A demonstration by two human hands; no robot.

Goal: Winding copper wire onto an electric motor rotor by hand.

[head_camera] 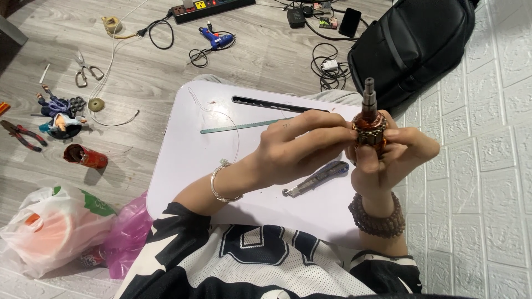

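Right hand [388, 160] grips a copper-wound motor armature w/ grey steel shaft [370, 119] upright above the white lap table [183, 160], shaft end up, prob. so the windings face the person; wrist bent back, beaded bracelet on it; left hand [302, 147] reaches across, fingers pinched narrow on the windings, thumb beneath. Grey utility knife [318, 180] & thin hacksaw blade [244, 126] lie on the table, near but apart.

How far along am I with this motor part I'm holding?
Done: nothing visibly finished. In hand: the motor armature is held upright by your left hand and right hand, copper windings still on it. Left: the utility knife and saw blade lie unused on the white table.
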